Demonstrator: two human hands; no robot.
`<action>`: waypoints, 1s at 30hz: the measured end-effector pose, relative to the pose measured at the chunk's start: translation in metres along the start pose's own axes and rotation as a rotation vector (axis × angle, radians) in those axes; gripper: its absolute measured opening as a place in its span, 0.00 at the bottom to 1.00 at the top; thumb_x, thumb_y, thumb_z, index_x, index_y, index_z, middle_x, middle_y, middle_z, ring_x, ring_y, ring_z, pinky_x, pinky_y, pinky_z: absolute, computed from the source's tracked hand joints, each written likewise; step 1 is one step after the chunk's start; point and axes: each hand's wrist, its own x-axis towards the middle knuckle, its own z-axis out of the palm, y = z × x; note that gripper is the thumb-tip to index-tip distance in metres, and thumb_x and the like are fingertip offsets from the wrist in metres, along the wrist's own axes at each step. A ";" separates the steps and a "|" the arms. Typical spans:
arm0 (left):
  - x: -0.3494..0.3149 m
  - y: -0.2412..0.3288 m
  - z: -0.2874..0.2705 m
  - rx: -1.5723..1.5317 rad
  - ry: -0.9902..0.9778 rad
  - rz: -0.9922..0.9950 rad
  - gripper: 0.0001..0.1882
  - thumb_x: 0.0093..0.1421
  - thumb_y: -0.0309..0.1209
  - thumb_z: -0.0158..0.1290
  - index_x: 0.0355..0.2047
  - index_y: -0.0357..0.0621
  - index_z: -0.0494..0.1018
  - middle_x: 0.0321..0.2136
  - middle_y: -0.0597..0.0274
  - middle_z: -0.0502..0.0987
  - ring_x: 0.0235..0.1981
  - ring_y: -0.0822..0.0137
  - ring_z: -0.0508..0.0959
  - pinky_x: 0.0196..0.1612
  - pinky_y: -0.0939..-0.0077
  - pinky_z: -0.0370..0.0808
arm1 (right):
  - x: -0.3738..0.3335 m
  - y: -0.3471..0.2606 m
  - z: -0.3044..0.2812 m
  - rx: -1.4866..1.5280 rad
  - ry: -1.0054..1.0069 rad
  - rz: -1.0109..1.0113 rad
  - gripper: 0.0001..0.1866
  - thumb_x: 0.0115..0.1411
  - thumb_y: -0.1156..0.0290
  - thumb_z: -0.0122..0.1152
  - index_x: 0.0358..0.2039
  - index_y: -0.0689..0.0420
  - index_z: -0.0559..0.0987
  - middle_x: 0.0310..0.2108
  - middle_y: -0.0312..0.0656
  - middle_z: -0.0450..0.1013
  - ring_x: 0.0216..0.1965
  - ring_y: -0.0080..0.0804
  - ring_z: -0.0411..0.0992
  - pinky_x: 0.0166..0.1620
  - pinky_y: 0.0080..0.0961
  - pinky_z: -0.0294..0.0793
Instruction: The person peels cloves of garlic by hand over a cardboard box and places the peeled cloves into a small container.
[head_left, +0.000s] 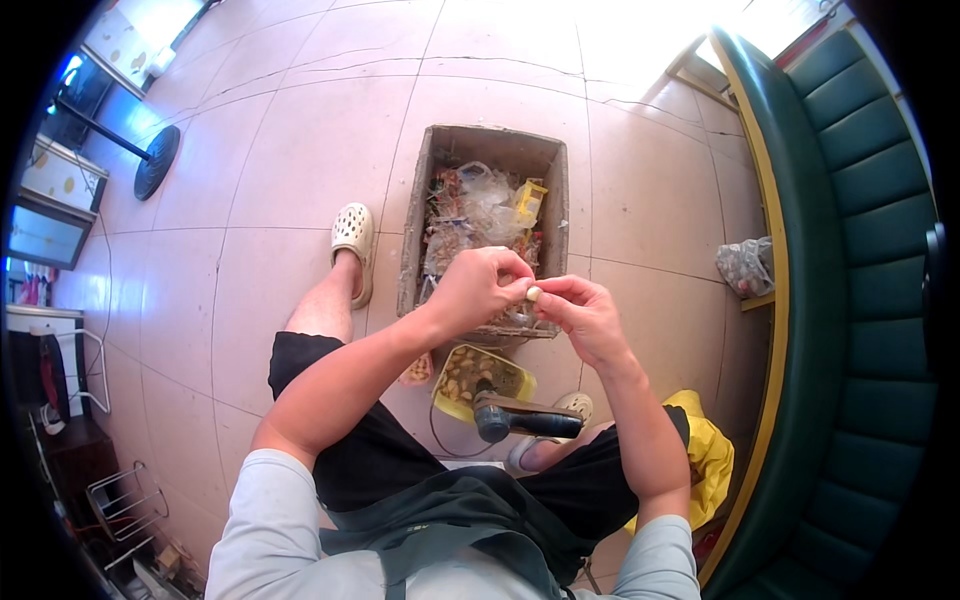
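Both hands meet above the near end of a worn rectangular bin (408,250). Between their fingertips is a small pale rounded piece (533,294), which looks like a peeled clove. My left hand (482,285) is closed, its thumb and forefinger pressed against the piece's left side. From the other side my right hand (583,315) pinches it with thumb and fingers. Papery scraps and clear plastic bags (482,195) fill the bin, along with a yellow packet (529,203). Below my hands, a yellow tub (455,405) holds murky liquid and several tan pieces.
A dark-handled device (520,418) overlaps the tub's near side. Beside the tub is a small reddish container (417,370) of pale pieces. A green padded bench (800,300) runs along the right, a bagged bundle (747,267) at its base. Yellow plastic (708,455) lies by my right knee.
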 end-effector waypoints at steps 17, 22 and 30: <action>0.009 0.010 -0.007 -0.446 -0.166 -0.236 0.09 0.68 0.32 0.61 0.40 0.39 0.79 0.24 0.73 0.76 0.21 0.83 0.71 0.23 0.86 0.67 | -0.004 -0.010 0.008 -0.100 0.111 -0.057 0.15 0.67 0.69 0.68 0.50 0.64 0.80 0.38 0.39 0.81 0.37 0.23 0.79 0.43 0.19 0.81; 0.007 0.009 -0.006 -0.457 -0.229 -0.245 0.10 0.68 0.33 0.61 0.41 0.38 0.79 0.23 0.73 0.75 0.21 0.83 0.71 0.23 0.86 0.68 | -0.003 -0.007 0.009 -0.130 0.079 -0.054 0.16 0.67 0.69 0.67 0.52 0.65 0.81 0.39 0.40 0.82 0.35 0.22 0.79 0.41 0.19 0.81; 0.010 0.008 -0.015 -0.501 -0.093 -0.261 0.09 0.67 0.31 0.61 0.39 0.36 0.80 0.23 0.68 0.77 0.21 0.80 0.73 0.22 0.82 0.69 | -0.004 -0.004 0.002 0.111 0.061 -0.001 0.15 0.70 0.71 0.63 0.53 0.65 0.80 0.41 0.41 0.81 0.36 0.23 0.79 0.42 0.20 0.82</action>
